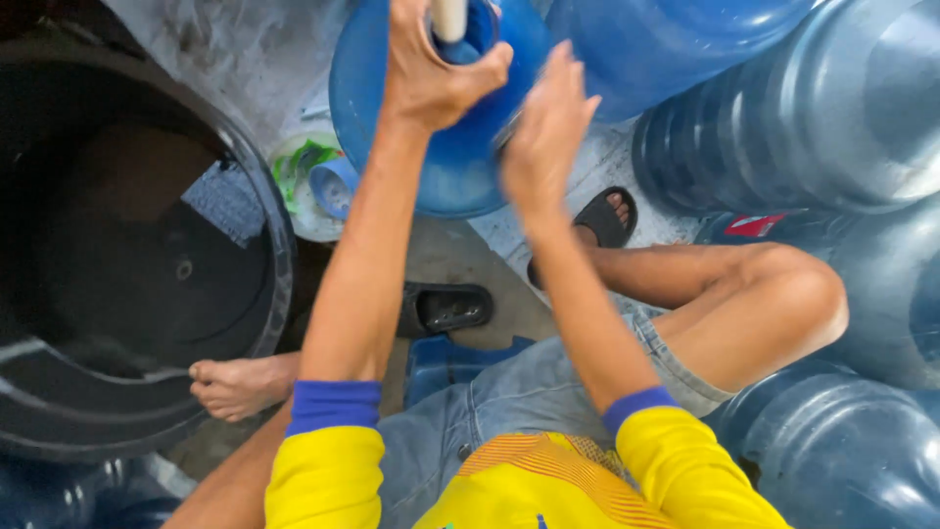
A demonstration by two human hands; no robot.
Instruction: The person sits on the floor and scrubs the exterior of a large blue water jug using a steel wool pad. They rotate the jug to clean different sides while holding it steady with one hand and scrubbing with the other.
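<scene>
A large blue water jug (455,167) stands in front of me, seen from above. My left hand (431,69) is closed around a pale stick-like handle (449,18) that goes down into the jug's neck. My right hand (548,127) rests flat against the jug's shoulder just right of the neck, fingers straight and together, slightly blurred. My sleeves are yellow with blue cuffs. I sit low, with my knees spread.
A big black tub (137,255) fills the left. Several large blue water jugs (803,108) crowd the right and top. A small white bowl (313,186) holding a blue cap sits by the tub. A black sandal (446,307) lies on the concrete floor.
</scene>
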